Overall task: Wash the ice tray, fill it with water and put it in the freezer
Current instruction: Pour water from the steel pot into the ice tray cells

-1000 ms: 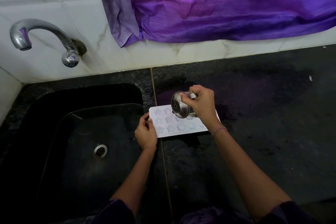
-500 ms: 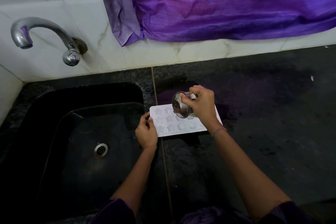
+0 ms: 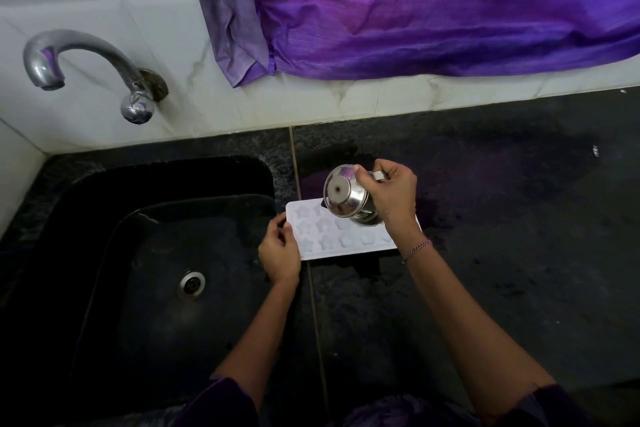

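Ice tray (image 3: 346,236) is lying at the counter (image 3: 485,253) edge beside the sink (image 3: 156,253), left hand (image 3: 278,255) gripping its end to steady it while the right hand (image 3: 389,196), clenched around a tipped steel cup (image 3: 348,196), is apparently pouring water into the moulds.

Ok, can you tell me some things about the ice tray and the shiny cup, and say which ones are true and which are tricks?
1. The ice tray lies on the dark counter, beside the sink. True.
2. The right hand tips a steel cup over the tray. True.
3. The left hand is turning the tap. False: it holds the tray's left edge.
4. The tray's moulds are all squares. False: stars and flower-like shapes show.
5. Water streams from the tap. False: none shows.
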The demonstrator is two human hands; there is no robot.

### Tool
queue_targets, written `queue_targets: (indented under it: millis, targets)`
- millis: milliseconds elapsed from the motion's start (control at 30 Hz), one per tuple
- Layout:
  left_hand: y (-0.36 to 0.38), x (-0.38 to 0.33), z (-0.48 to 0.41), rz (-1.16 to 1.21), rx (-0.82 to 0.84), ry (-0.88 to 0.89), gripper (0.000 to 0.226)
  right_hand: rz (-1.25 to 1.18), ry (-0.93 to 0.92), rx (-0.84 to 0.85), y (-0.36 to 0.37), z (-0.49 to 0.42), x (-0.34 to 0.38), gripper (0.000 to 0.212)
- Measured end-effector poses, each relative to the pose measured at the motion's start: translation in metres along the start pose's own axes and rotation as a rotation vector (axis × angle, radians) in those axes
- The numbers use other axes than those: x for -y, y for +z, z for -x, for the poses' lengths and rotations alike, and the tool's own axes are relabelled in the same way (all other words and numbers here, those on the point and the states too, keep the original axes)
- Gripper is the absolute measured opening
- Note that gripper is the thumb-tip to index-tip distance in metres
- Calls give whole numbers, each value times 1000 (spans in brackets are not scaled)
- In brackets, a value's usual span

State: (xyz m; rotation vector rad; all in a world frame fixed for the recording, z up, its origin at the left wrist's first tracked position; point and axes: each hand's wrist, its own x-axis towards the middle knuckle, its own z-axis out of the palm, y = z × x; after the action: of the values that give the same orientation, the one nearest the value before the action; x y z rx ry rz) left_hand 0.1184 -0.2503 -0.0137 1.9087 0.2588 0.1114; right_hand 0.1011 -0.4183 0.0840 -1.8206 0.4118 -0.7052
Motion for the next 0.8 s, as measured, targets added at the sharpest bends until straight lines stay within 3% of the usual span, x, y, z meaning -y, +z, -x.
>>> queue_targets:
  millis: [567,800]
  targets:
    - [0,0,0,1,0,-6,23,24,-134,77,18,9,3,44]
    - [1,2,-2,-16,-6,7,23,94,-202,110,26,10,5,50]
